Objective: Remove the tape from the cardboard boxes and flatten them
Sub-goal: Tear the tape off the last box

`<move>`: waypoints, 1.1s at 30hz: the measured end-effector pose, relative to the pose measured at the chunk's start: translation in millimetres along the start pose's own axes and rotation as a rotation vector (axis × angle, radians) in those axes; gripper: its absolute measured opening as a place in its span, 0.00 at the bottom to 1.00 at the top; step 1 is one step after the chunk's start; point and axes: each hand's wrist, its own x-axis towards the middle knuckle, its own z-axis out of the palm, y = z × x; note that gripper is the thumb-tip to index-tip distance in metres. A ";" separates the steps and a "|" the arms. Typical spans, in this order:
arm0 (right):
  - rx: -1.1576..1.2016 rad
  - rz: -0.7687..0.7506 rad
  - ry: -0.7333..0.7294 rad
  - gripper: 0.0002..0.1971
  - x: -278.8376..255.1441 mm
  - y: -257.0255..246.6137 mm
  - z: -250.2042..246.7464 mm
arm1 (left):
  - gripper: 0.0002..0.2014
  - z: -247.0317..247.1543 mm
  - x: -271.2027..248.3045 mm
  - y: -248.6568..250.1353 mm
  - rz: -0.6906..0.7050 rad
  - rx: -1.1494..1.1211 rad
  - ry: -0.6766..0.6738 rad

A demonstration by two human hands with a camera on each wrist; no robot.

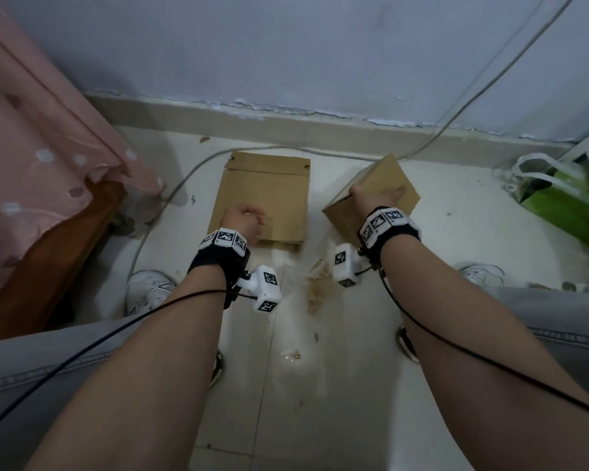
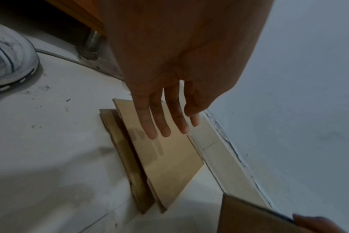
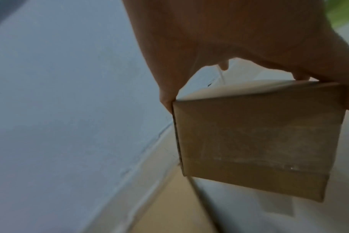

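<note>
A flattened cardboard box lies on the white floor near the wall. My left hand is over its near end. The left wrist view shows the left hand's fingers straight above the flattened cardboard, holding nothing. To the right, my right hand grips a small unflattened cardboard box from above, tilted on the floor. In the right wrist view the small box is pinched between thumb and fingers, and a strip of clear tape runs across its face.
A bed with a pink sheet and wooden frame stands at the left. A grey cable loops along the floor. A green bag sits at the right. Crumpled tape scraps lie between my white shoes.
</note>
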 end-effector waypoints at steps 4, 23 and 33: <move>0.117 -0.068 -0.162 0.52 -32.5 -28.8 -8.9 | 0.08 -4.1 -34.1 26.6 0.016 -0.039 -0.032; -0.083 -0.180 -0.632 0.38 -145.4 48.6 65.8 | 0.24 -63.9 -120.9 -29.9 -0.052 0.383 -0.142; -0.088 -0.270 -0.593 0.28 -133.8 54.5 73.7 | 0.29 -57.0 -100.4 -74.9 -0.024 0.202 -0.029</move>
